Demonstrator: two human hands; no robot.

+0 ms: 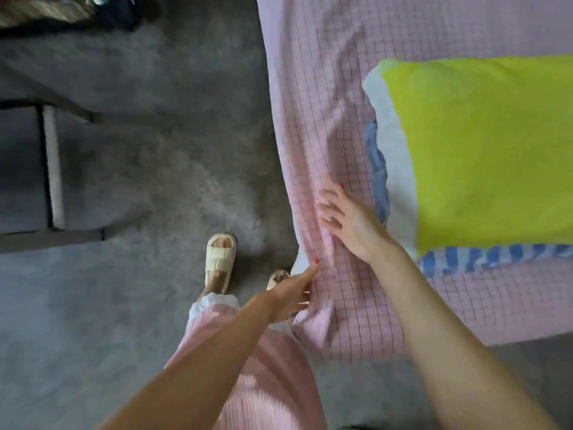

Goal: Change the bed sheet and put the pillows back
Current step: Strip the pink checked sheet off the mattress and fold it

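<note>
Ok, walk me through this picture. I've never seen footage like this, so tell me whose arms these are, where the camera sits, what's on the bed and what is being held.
There is no machine here. The camera is worn on a person's head and looks down, so both arms are that person's own.

They stand on a grey floor at the corner of a bed covered with a pink checked sheet. A yellow-green pillow lies on the sheet, on top of a blue and white striped one.

The right hand rests flat on the sheet with fingers spread, holding nothing. The left hand grips the sheet's hanging edge by the corner. Cream slippers show below.
</note>
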